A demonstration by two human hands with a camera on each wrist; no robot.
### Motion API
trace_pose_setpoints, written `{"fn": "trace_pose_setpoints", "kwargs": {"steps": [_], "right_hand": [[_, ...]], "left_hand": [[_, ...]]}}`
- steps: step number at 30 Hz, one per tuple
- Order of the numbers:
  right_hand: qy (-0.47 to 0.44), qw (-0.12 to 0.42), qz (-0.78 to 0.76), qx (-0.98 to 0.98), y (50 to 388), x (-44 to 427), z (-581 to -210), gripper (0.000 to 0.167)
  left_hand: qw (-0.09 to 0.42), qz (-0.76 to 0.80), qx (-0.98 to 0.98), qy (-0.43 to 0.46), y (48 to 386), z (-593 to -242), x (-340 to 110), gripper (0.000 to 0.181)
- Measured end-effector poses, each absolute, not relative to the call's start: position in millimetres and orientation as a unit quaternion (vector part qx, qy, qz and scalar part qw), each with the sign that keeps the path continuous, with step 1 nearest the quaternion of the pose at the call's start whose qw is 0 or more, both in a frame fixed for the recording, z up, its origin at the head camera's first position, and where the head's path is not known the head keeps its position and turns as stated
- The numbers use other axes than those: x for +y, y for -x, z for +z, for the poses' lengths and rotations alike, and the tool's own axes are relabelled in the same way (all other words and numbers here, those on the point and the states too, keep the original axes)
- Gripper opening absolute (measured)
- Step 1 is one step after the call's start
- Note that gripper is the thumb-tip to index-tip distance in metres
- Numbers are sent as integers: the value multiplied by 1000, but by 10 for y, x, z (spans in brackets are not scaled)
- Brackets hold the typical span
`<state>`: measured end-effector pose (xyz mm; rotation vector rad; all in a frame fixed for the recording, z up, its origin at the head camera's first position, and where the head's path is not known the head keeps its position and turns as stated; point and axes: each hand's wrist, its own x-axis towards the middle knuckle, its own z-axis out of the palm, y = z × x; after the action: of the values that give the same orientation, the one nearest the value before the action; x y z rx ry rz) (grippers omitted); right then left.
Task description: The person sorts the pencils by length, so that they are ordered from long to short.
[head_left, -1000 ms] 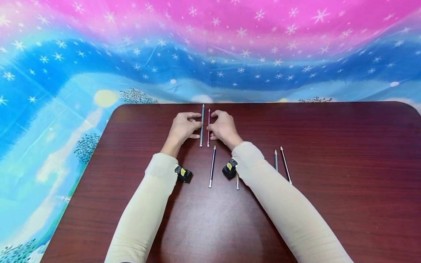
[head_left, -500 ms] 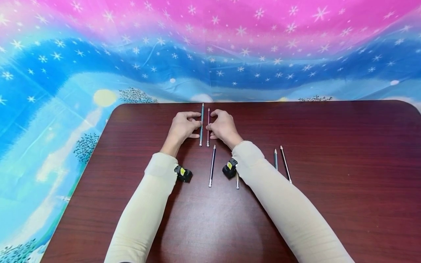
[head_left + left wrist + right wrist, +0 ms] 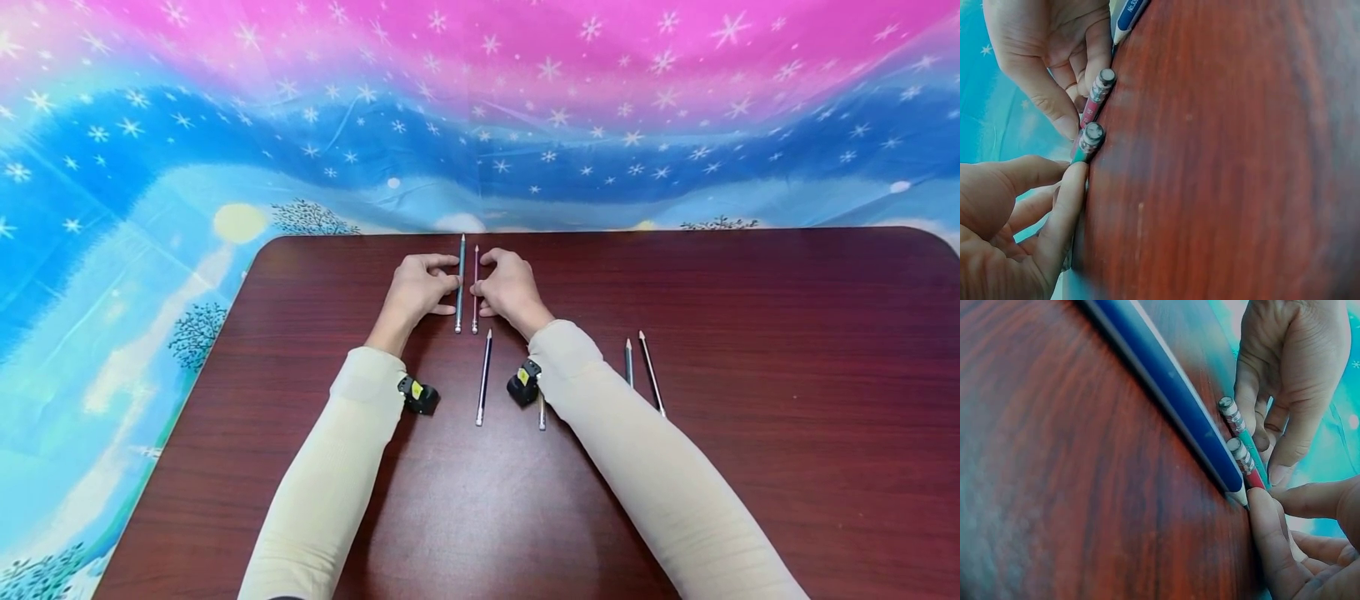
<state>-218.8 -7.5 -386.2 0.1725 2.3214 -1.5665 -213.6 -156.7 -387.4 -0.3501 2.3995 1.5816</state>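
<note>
Green pencil [image 3: 461, 268] and red pencil [image 3: 476, 271] lie side by side on our counter [image 3: 787, 375] in the head view; our left hand [image 3: 417, 292] pinches the green one, our right hand [image 3: 510, 287] the red. In the left wrist view we see both erasers [image 3: 1094, 132]; in the right, a blue pencil [image 3: 1172, 394], tip near the red one.

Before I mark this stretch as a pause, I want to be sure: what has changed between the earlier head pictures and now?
Nothing visibly changed: nothing moved, was taken hold of or let go. The left hand still holds the teal pencil, the right hand the red pencil, and the dark blue pencil lies where it was.
</note>
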Motion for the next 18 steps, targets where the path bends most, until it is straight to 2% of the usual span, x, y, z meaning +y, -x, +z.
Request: {"fn": "trace_pose_setpoints", "kwargs": {"steps": [18], "right_hand": [[-59,176,-553,812,2191,-62,-3859,54]], "left_hand": [[112,548,822,113,2126,-3874,-1567,41]]}}
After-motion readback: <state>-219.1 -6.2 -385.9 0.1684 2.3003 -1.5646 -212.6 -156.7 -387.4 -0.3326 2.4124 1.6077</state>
